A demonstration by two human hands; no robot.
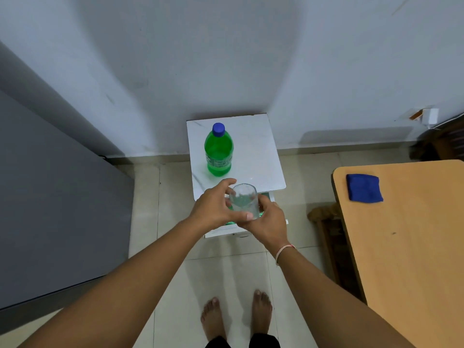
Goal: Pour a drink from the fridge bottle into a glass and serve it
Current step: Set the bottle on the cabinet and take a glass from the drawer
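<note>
A green plastic bottle [218, 151] with a blue cap stands upright on a small white side table [256, 151] against the wall. In front of the table's near edge I hold a clear drinking glass [244, 200] in the air. My right hand [267, 222] grips the glass from the right, thumb across its lower front. My left hand [214, 207] curls round its left side, fingers at the rim. The glass looks empty, though it is hard to tell.
A grey fridge [57, 209] fills the left side. A wooden table [414, 247] with a folded blue cloth [364, 188] stands at the right. My bare feet [236, 315] are on the tiled floor below the side table.
</note>
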